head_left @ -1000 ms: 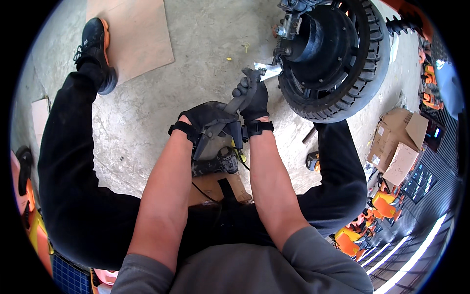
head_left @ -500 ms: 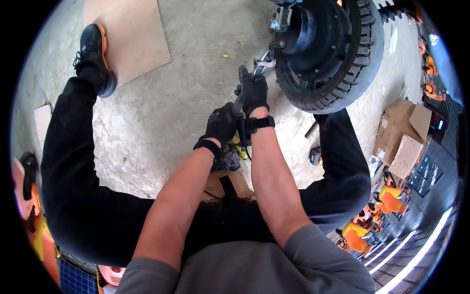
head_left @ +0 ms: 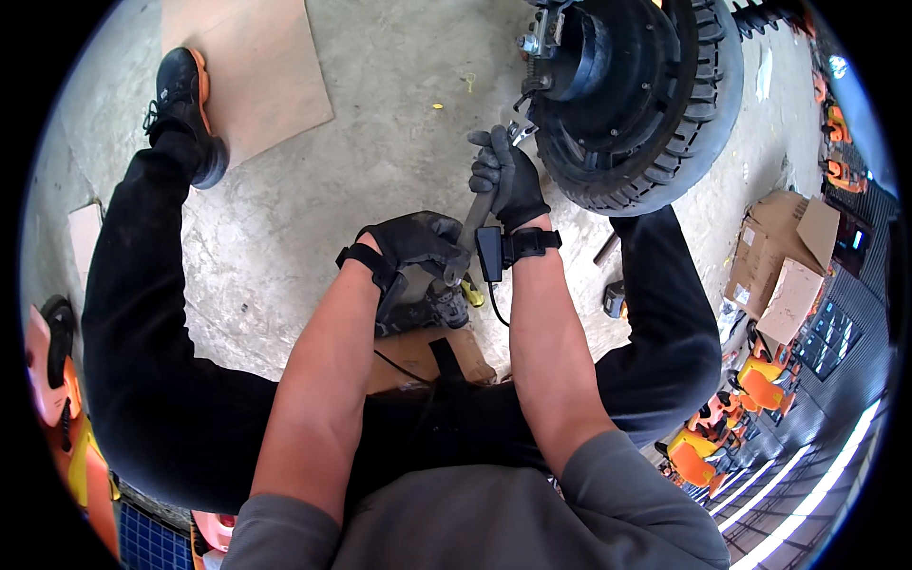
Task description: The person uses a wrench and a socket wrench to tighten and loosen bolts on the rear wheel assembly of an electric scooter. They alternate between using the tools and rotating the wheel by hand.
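An adjustable wrench [head_left: 480,211] slants up from between my hands, its metal jaws close to the hub side of a black wheel [head_left: 617,104] with a knobby tyre. My right hand [head_left: 505,176], in a black glove, is closed round the handle just below the jaws. Lower down, my gloved left hand [head_left: 416,239] has its fingers curled at the handle's end; its palm is hidden. Beside the wheel hub are a bolt and bracket [head_left: 540,43] with a spring. Whether the jaws touch any fitting there, I cannot tell.
A dark power tool [head_left: 427,309] lies below my left hand by a cardboard box [head_left: 418,356]. A battery pack [head_left: 615,299] lies near my right leg. An open carton [head_left: 779,247] stands at right, and a brown sheet [head_left: 252,81] lies by my left shoe [head_left: 180,95].
My left hand has shifted left and down along the wrench toward its end, its grip looser. My right hand has turned and moved slightly right, showing more of its fingers.
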{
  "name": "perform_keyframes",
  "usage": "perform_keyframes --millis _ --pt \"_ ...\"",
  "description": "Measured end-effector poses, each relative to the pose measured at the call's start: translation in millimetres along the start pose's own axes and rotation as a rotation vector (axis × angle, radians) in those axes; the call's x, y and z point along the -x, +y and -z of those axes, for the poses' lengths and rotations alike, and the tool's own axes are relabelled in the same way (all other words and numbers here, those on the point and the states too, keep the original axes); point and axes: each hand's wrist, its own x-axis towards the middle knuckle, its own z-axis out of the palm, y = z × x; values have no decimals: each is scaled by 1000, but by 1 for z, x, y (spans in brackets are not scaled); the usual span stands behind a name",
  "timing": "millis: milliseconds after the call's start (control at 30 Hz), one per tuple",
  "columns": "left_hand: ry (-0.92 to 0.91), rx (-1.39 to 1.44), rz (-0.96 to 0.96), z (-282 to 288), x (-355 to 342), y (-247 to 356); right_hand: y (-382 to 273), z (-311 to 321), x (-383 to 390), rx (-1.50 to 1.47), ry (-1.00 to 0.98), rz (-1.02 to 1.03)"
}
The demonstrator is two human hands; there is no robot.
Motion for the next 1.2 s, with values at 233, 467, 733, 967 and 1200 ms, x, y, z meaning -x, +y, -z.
perform_keyframes --millis 233,467,733,967,1200 --pt "65 -92 -42 -7 -8 0 2 0 5 31 133 79" --pt "283 -592 -243 -25 -39 -17 8 -3 10 273 408 184" --pt "467 -728 -150 -47 -32 -27 30 -11 18 379 396 251" --pt "262 -416 -188 -29 -48 -49 25 7 16 -42 61 46" --pt "128 -208 58 -9 -18 -19 24 17 1 5 0 10"
